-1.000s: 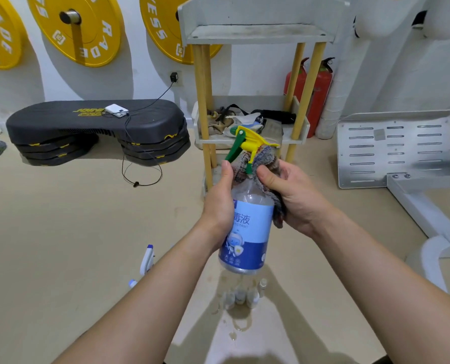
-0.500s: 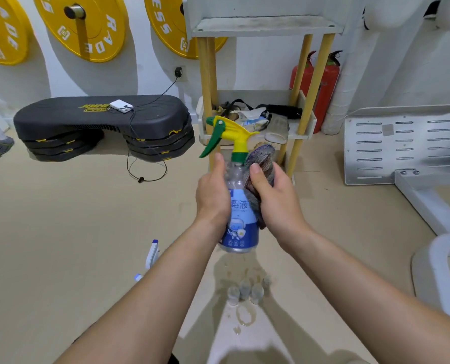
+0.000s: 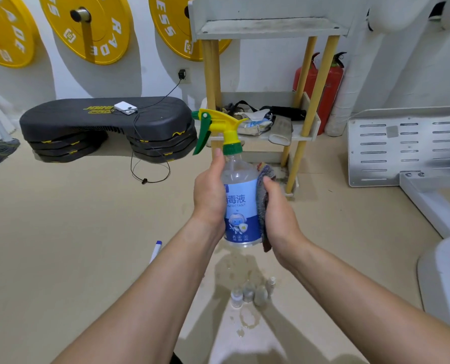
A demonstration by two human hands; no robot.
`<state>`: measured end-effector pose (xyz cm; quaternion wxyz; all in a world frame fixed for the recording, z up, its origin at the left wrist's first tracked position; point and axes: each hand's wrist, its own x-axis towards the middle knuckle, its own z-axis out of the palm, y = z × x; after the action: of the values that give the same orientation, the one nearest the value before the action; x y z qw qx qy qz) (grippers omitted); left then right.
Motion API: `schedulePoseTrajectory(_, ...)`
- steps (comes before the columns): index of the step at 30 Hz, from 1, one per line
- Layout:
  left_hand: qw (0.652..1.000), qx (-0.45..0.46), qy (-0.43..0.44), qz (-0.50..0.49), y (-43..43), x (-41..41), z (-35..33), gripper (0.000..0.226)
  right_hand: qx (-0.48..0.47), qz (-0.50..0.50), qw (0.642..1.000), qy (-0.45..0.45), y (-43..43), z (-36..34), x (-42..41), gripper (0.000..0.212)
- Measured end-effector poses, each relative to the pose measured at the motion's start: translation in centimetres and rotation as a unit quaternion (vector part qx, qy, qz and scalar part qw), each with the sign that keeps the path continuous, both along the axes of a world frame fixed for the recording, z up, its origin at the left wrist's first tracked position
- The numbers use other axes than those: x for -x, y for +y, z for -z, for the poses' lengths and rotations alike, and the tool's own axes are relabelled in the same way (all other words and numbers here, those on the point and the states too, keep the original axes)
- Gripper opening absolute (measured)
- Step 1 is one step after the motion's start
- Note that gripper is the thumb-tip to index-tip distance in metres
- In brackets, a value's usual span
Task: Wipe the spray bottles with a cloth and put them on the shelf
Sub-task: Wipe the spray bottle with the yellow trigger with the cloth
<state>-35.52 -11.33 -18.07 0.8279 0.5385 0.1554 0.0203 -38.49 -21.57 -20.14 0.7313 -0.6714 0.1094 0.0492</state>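
1. My left hand (image 3: 210, 195) grips the spray bottle (image 3: 241, 203) upright, steadying it for wiping.
2. My right hand (image 3: 277, 219) presses the cloth (image 3: 263, 200) against its right side.
3. The shelf (image 3: 268, 27) waits beyond.

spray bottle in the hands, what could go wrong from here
1. The spray bottle is in the air, gripped by the left hand while the right hand presses the cloth on it; a slip could drop it onto the small bottles on the floor below.
2. The left hand's thumb lies close to the green trigger; a stray squeeze might spray.
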Motion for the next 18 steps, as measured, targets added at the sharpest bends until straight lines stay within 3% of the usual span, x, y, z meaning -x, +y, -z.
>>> schedulePoseTrajectory(3, 1.000, 0.004, 0.006, 0.027, -0.6, 0.2, 0.1, 0.050, -0.020, 0.009, 1.000, 0.007, -0.5, 0.1, -0.2, 0.048)
schedulePoseTrajectory(6, 0.998, -0.055, -0.008, -0.023, -0.6, 0.0, 0.3, 0.049, 0.008, 0.055, 0.998, -0.033, 0.4, 0.9, 0.2, 0.059)
schedulePoseTrajectory(9, 0.968, -0.202, -0.015, -0.147, -0.5, -0.3, 0.5, 0.046, 0.032, 0.065, 0.995, -0.071, 0.6, 0.6, 1.0, 0.029)
schedulePoseTrajectory(12, 0.942, -0.264, 0.004, -0.210, -0.2, -0.2, 0.5, 0.050, 0.094, 0.043, 0.989, -0.108, 1.0, 0.0, 2.0, 0.013)
schedulePoseTrajectory(15, 0.943, -0.260, -0.011, -0.206, -0.3, 0.2, 0.9, 0.047, 0.131, 0.057, 0.978, -0.154, 1.5, 0.5, 2.0, 0.017)
schedulePoseTrajectory(18, 0.939, -0.307, -0.078, -0.136, -1.2, 1.3, 0.9, 0.040, 0.135, 0.065, 0.974, -0.169, 1.6, 0.3, 1.8, 0.022)
